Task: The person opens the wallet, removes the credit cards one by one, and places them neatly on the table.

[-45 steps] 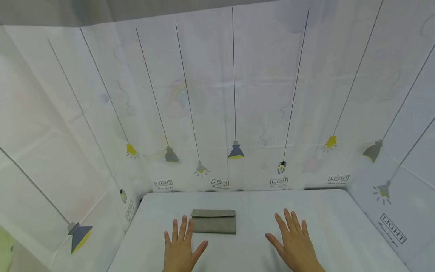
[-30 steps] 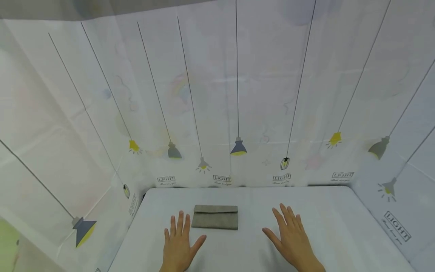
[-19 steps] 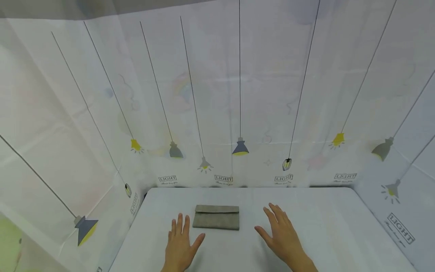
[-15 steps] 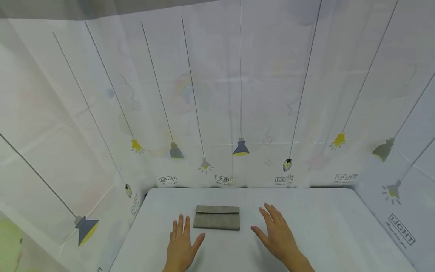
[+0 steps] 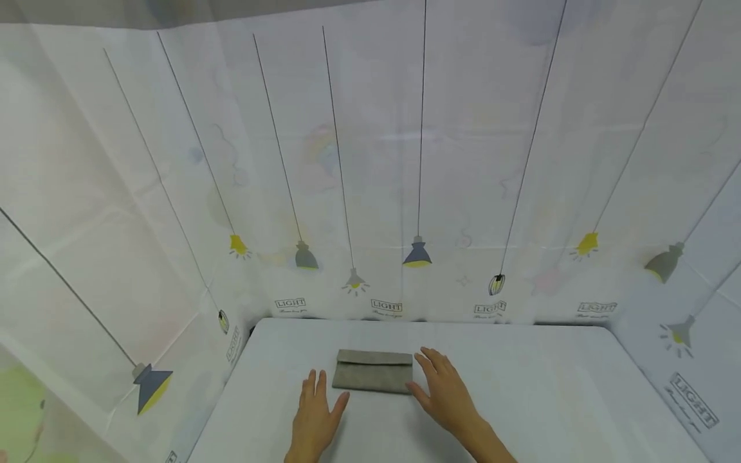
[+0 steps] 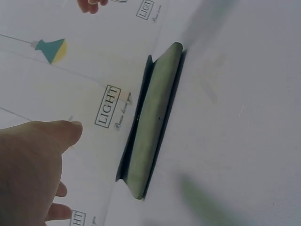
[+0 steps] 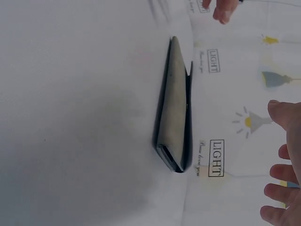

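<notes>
A flat grey-green case (image 5: 373, 374) with a fold-over flap along its far side lies on the white table. My left hand (image 5: 315, 415) hovers to the left and front of it, fingers extended and thumb spread. At the case's right end is my right hand (image 5: 450, 400), its thumb and index tips beside or just over that edge; contact cannot be told. Both wrist views show the case (image 6: 157, 117) from its near side, with the flap slightly lifted. Its right end looks hollow in the right wrist view, where my right-hand fingers (image 7: 280, 188) stay apart from the case (image 7: 173, 108).
The white table (image 5: 550, 386) has rounded far corners and ends at a white curtain (image 5: 463, 161) printed with hanging lamps and "LIGHT" labels. This curtain also runs along the left and right sides.
My right hand has moved left to the case's right end. My left hand has shifted slightly right and turned more edge-on. The case stays on the table while the head view drifts.
</notes>
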{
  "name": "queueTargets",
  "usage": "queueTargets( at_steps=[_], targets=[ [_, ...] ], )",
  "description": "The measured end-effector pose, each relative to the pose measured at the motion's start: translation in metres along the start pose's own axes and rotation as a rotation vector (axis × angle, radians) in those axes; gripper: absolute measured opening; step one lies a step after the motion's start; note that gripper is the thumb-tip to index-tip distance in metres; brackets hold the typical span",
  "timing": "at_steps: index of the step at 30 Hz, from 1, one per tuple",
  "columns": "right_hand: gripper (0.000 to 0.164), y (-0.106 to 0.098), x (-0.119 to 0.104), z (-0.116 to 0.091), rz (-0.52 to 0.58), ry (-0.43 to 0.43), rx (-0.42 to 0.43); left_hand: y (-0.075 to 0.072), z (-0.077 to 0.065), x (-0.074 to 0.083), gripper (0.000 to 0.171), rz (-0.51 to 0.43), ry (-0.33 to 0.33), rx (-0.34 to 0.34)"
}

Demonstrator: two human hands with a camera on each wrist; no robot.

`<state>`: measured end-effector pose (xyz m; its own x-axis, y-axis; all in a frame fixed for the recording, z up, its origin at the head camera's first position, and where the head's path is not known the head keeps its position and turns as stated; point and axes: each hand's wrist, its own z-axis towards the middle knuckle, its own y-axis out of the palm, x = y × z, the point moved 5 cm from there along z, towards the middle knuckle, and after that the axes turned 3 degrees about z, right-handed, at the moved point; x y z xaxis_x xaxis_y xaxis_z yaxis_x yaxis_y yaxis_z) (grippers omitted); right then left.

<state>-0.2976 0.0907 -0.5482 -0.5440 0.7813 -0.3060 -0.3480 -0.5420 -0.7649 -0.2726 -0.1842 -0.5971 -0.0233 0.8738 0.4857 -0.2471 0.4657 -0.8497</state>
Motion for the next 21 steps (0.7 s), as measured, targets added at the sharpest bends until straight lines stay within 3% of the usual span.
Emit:
queueTargets(
  at_steps=[11, 21],
  targets=[
    [0.058, 0.027, -0.009, 0.014, 0.049, -0.071, 0.044, 0.012, 0.005, -0.007, 0.075, -0.054, -0.005, 0.025],
    [0.052, 0.054, -0.009, 0.026, 0.019, -0.044, -0.028, 0.022, 0.018, -0.013, 0.071, -0.114, -0.036, 0.026]
  ],
)
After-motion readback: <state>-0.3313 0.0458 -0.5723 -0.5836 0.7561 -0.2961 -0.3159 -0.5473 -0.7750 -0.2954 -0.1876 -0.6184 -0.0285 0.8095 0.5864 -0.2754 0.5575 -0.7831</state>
